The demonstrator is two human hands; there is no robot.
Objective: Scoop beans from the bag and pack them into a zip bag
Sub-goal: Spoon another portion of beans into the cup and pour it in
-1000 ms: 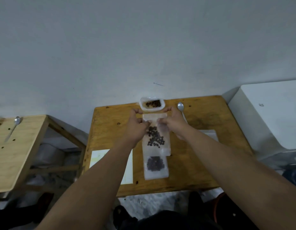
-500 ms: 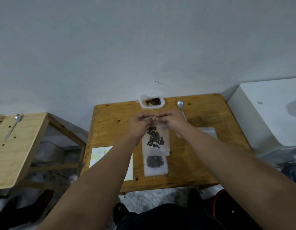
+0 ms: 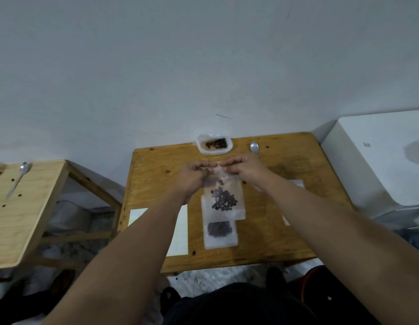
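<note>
A clear zip bag (image 3: pixel 223 200) with dark beans inside hangs above the wooden table (image 3: pixel 156 174), held by its top edge. My left hand (image 3: pixel 193 178) pinches the top left of that edge and my right hand (image 3: pixel 244 168) pinches the top right. A second zip bag (image 3: pixel 220 233) with beans lies flat on the table just below it, partly overlapped. The open bag of beans (image 3: pixel 214 144) stands at the table's far edge by the wall. A metal spoon (image 3: pixel 254 146) lies to its right.
A white paper sheet (image 3: pixel 180 228) lies under my left forearm, and more flat bags (image 3: pixel 295 184) show under my right forearm. A second wooden table (image 3: pixel 20 207) with a spoon (image 3: pixel 17 179) stands to the left. A white appliance (image 3: pixel 379 158) stands to the right.
My hands have lifted the bag's top edge off the table and drawn their fingertips together along it. The beans have settled lower in the bag.
</note>
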